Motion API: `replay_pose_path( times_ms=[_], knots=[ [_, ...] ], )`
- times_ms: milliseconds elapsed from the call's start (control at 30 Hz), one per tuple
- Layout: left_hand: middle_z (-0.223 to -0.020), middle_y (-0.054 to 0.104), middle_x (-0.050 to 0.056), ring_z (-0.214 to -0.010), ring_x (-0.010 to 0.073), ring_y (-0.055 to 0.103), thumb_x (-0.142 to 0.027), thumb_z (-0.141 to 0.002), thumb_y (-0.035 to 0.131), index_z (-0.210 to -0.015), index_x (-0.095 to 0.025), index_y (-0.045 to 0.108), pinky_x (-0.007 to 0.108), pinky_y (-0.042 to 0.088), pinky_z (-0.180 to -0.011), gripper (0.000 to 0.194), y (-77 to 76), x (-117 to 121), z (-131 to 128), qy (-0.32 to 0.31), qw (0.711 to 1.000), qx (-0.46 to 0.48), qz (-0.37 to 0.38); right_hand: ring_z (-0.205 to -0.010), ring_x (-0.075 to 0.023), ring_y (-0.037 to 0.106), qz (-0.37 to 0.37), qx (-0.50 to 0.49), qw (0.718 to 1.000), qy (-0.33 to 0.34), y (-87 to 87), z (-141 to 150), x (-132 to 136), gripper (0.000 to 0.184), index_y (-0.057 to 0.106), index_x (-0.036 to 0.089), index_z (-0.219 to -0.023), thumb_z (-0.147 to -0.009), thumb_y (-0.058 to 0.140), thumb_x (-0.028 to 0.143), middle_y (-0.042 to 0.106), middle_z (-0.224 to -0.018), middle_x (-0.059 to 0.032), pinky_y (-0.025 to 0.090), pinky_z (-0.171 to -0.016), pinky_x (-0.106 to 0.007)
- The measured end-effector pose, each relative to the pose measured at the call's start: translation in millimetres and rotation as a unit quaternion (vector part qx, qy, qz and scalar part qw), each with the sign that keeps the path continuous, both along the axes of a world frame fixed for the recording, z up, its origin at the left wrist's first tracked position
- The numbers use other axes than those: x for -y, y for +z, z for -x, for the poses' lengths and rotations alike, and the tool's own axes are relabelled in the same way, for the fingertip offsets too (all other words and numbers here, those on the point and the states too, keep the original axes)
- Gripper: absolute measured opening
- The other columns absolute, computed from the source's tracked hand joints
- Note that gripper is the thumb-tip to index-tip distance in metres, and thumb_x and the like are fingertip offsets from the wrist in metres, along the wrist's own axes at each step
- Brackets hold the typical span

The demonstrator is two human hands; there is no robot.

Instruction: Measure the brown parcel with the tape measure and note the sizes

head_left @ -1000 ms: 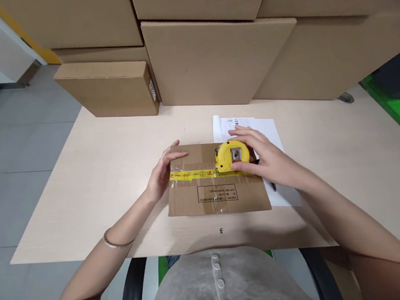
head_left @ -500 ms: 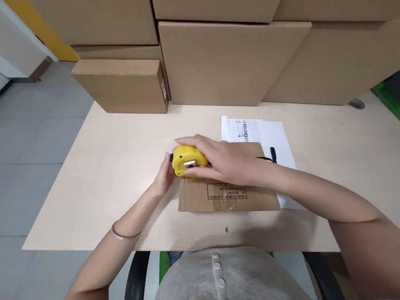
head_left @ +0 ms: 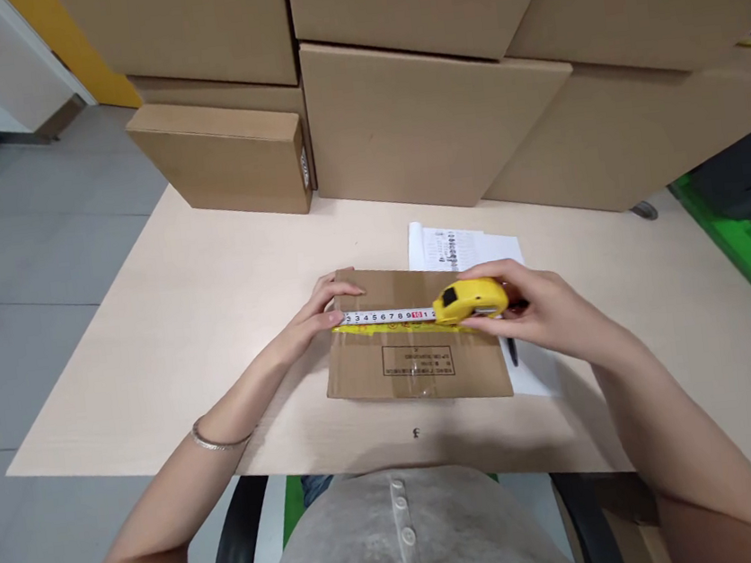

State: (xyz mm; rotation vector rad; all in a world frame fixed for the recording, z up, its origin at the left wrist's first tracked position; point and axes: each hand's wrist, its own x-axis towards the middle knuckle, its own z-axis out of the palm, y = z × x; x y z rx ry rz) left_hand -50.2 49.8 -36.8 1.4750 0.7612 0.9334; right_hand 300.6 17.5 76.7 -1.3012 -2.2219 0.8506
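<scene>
A flat cardboard box [head_left: 419, 367] with a printed label and a strip of yellow tape lies on the light wooden table [head_left: 213, 282]. My right hand [head_left: 547, 307] grips a yellow tape measure [head_left: 469, 300] near the box's right end. Its white blade [head_left: 389, 316] runs left across the box top. My left hand [head_left: 316, 320] pins the blade's tip at the box's left edge, fingers pressed down.
A white printed sheet [head_left: 467, 248] lies under the box's far right corner, with a black pen [head_left: 512, 352] beside it. Large cardboard cartons [head_left: 425, 122] are stacked along the table's back. A smaller carton [head_left: 226, 158] stands at back left. The chair's arms show below.
Half a second ago my right hand held the tape measure at the box's left end beside my left hand. It has since drawn the case rightward, pulling the blade out across the box.
</scene>
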Motion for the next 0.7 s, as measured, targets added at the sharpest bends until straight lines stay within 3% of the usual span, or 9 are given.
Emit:
replay_pose_path(
  times_ms=[133,233,367,500,633,700],
  knots=[
    [-0.15,0.056,0.006,-0.158,0.044,0.025,-0.06,-0.085,0.069,-0.12,-0.04,0.076,0.065,0.011,-0.131,0.041,-5.8,-1,3,0.0,1.0,0.005,0.01,-0.089,-0.0235,0.072,-0.016,-0.016,0.995,-0.097,-11.0,-56,16,0.045,0.066,0.032,-0.125,-0.086,0.082,0.049,0.073,-0.122,-0.0072,0.062,-0.072,-0.039],
    [-0.143,0.059,0.008,-0.152,0.0436,0.032,-0.058,-0.085,0.069,-0.118,-0.038,0.076,0.065,0.017,-0.129,0.039,-8.4,-3,3,0.007,1.0,0.005,0.007,-0.093,-0.0242,0.073,-0.005,-0.023,0.989,-0.145,-21.5,-75,26,0.046,0.065,0.032,-0.124,-0.085,0.083,0.048,0.073,-0.123,-0.0062,0.063,-0.073,-0.039],
    [-0.12,0.064,0.009,-0.136,0.0425,0.044,-0.058,-0.08,0.071,-0.111,-0.036,0.078,0.065,0.021,-0.126,0.039,-4.0,-3,-1,0.037,0.999,0.002,-0.004,-0.093,-0.0244,0.073,-0.01,-0.047,0.987,-0.151,-29.9,-72,30,0.047,0.064,0.03,-0.123,-0.084,0.084,0.048,0.072,-0.12,-0.0068,0.063,-0.072,-0.039],
    [-0.115,0.063,0.009,-0.128,0.0404,0.045,-0.056,-0.08,0.071,-0.107,-0.033,0.079,0.064,0.025,-0.121,0.036,1.3,-2,-4,0.055,0.998,-0.007,0.005,-0.095,-0.0243,0.072,-0.023,-0.06,0.988,-0.14,-30.9,-64,27,0.049,0.064,0.028,-0.122,-0.083,0.084,0.049,0.07,-0.125,-0.0086,0.062,-0.071,-0.038],
    [-0.109,0.061,0.008,-0.116,0.0365,0.048,-0.058,-0.079,0.071,-0.104,-0.033,0.079,0.059,0.033,-0.115,0.036,1.5,-2,-4,0.063,0.998,-0.016,0.018,-0.072,-0.0197,0.063,-0.015,-0.014,0.988,-0.155,-25.1,-61,29,0.052,0.064,0.029,-0.13,-0.086,0.081,0.052,0.072,-0.108,-0.0065,0.055,-0.058,-0.036],
    [-0.11,0.061,0.008,-0.117,0.0361,0.048,-0.059,-0.08,0.07,-0.106,-0.034,0.079,0.057,0.034,-0.114,0.037,0.8,-2,-3,0.059,0.998,-0.017,0.012,-0.07,-0.0198,0.062,-0.009,0.006,0.988,-0.152,-18.0,-61,32,0.051,0.066,0.029,-0.128,-0.085,0.081,0.053,0.073,-0.104,-0.0057,0.054,-0.058,-0.036]
  ],
)
